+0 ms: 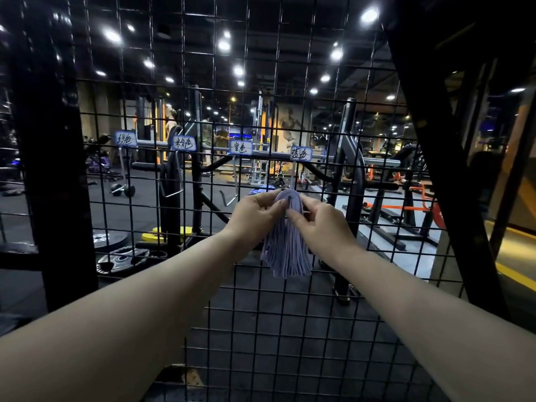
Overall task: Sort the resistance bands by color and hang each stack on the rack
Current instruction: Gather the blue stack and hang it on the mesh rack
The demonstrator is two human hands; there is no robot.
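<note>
The bundle of pale lilac-blue rubber resistance bands (285, 242) lies against the black wire grid rack (203, 285), its long axis straight down. The left hand (255, 211) and the right hand (316, 219) pinch its folded top from both sides, equally near, just below the thin metal hook (293, 175).

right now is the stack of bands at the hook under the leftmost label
No, the left hand and right hand hold the stack of bands under the rightmost label.
</note>
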